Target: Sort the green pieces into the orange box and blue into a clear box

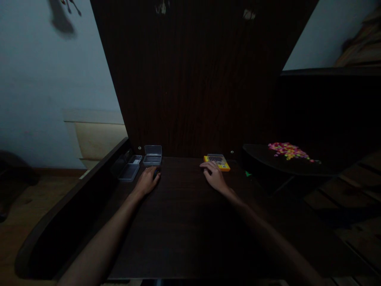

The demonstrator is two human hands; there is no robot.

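Note:
Both my arms reach forward over a dark wooden desk [184, 222]. My left hand [148, 180] rests near the back of the desk, fingers curled over a small dark object [156, 173] that I cannot make out. Just beyond it stands an open clear plastic box [152, 155]. My right hand [214, 176] lies on the desk with fingers bent, its fingertips touching the near edge of a yellow box [218, 162] with a clear lid.
Two more clear plastic boxes [130, 170] lie at the desk's left rim. A dark upright panel [193, 79] closes the back. To the right, a lower dark shelf [285, 165] carries a heap of colourful small pieces [288, 151]. A green bit [247, 173] lies beside it.

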